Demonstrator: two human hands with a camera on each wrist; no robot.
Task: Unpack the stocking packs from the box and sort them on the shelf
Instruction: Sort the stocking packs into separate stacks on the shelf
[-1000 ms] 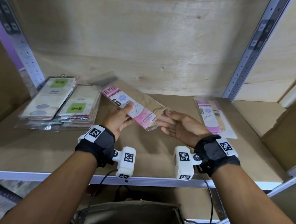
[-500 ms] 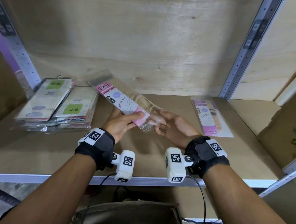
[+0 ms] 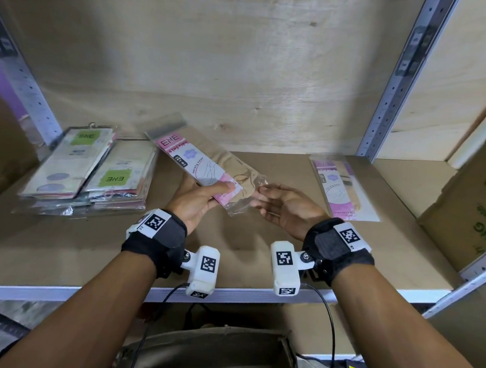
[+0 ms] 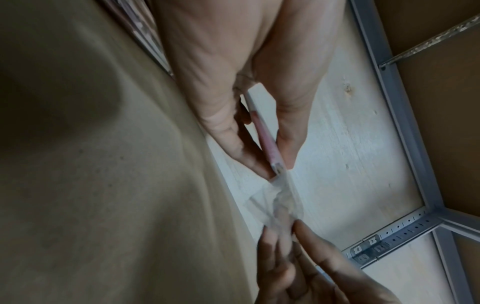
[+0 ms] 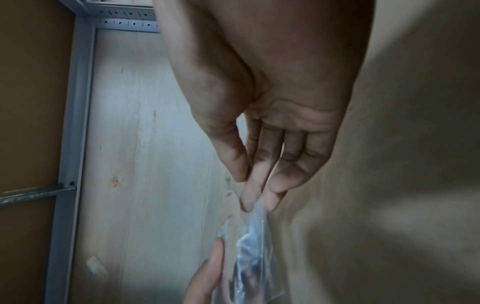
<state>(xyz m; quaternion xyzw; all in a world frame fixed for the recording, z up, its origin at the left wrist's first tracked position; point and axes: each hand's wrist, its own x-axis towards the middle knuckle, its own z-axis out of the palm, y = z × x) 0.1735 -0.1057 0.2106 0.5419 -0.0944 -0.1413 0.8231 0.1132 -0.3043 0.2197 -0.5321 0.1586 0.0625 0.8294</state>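
Note:
My left hand [image 3: 221,193] holds a pink-labelled stocking pack [image 3: 199,169] above the shelf board [image 3: 231,255], thumb on top and fingers underneath. The pack slants up toward the back left. The left wrist view shows the pack's edge [image 4: 267,144] between thumb and fingers. My right hand [image 3: 267,194] has nearly straight fingers and pinches the clear plastic end [image 5: 257,226] of the same pack at its near right corner. A stack of green-labelled packs [image 3: 87,170] lies at the shelf's left. Another pink-labelled pack [image 3: 339,190] lies flat at the right.
An open brown box [image 3: 209,354] stands below the shelf edge in front of me. A cardboard carton [image 3: 469,217] with green print stands at the right. Metal uprights [image 3: 392,88] frame the shelf bay, with a plywood back wall behind.
The pack has shifted a little to the left with both hands. My right fingers have slid from the pack's body out to its clear plastic corner.

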